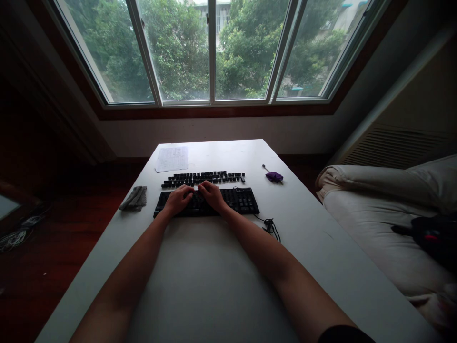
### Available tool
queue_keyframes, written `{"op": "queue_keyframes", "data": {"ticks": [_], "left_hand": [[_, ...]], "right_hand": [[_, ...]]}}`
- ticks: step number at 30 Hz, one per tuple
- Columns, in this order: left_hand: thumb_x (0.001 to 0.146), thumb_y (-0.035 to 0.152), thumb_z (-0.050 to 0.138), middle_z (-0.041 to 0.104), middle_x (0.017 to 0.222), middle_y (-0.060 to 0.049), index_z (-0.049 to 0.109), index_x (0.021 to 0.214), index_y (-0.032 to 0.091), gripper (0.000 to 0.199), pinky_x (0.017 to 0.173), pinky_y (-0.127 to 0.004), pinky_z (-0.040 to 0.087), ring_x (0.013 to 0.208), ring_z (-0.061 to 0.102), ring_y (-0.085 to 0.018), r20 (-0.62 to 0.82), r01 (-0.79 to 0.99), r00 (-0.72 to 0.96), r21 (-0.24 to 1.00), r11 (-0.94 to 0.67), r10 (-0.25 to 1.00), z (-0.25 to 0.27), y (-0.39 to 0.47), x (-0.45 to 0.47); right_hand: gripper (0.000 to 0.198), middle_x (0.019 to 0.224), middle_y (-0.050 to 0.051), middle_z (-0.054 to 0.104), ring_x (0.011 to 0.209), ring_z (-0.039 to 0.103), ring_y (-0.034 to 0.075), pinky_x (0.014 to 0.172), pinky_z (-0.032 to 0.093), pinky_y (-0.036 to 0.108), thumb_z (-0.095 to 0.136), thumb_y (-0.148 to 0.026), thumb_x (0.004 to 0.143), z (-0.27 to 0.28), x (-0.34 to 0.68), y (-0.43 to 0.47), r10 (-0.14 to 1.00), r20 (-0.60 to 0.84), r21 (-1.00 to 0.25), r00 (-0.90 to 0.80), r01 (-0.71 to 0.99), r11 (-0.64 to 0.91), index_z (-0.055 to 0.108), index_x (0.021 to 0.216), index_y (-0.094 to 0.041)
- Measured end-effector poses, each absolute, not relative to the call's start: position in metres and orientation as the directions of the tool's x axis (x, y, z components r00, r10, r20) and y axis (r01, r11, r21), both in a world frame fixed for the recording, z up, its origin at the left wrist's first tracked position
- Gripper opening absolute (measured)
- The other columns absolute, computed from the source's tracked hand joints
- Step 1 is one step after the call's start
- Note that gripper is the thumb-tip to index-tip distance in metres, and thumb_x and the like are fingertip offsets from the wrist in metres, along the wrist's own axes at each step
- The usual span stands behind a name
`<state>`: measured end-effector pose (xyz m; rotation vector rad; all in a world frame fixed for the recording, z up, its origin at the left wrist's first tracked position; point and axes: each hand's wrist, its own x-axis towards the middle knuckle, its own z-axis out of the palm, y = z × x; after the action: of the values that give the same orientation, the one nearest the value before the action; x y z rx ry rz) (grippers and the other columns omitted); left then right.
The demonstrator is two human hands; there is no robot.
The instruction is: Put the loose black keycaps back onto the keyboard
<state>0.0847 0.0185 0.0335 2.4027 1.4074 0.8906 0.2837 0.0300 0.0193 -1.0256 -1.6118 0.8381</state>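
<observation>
A black keyboard (246, 201) lies across the white table in front of me. My left hand (178, 200) rests over its left half, fingers bent together and tips toward the middle. Close beside it, my right hand (212, 195) reaches over the upper middle of the keyboard, its fingers also pinched inward. The two sets of fingertips nearly meet; whatever is between them is too small to make out. Just behind the keyboard, loose black keycaps (214, 177) stand in several rows. A black cable (272, 227) lies bundled at the keyboard's right.
On the white table (200, 286) are a grey cloth (135, 198) at left, a printed paper sheet (172, 158) at the far left, and a purple item (274, 176) with a small brush (264, 167) at right. A pale sofa (357, 214) stands right of the table.
</observation>
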Motion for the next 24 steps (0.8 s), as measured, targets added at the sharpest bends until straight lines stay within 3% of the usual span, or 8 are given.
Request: {"op": "queue_keyframes", "data": {"ticks": [24], "left_hand": [[0.089,0.022,0.058,0.069,0.114,-0.003,0.061,0.122,0.026,0.033,0.077,-0.033,0.049,0.082,0.063,-0.018,0.408,0.713,0.329,0.484,-0.507,0.852,0.0262,0.0236,0.0819]], "right_hand": [[0.036,0.068,-0.001,0.066,0.063,0.06,0.016,0.063,0.045,0.026,0.056,-0.056,0.091,0.0215,0.2837,0.0286,0.917,0.389,-0.89,-0.09,0.22,0.399,0.064,0.081,-0.022]]}}
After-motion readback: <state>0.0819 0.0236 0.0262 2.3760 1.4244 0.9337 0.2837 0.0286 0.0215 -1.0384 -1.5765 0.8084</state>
